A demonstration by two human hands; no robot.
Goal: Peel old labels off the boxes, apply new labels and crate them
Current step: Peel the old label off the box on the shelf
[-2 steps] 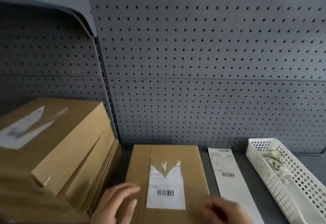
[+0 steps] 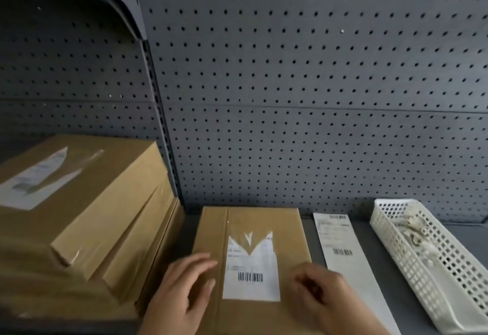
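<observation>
Left fingers (image 2: 196, 263) rest on the box (image 2: 253, 219) — torn label (image 2: 250, 291) bears a barcode.

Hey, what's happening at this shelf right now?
A person is working on a cardboard box lying flat on the shelf. The left hand rests flat on it beside its partly torn label; the right hand, fingers curled, is at the label's right edge, grip unclear. A long label strip lies to the right, beside a white basket. More boxes are stacked left.

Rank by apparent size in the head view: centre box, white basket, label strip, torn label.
1-2. centre box and white basket: close, both cut off by the frame, so unsure.
3. label strip
4. torn label
</observation>
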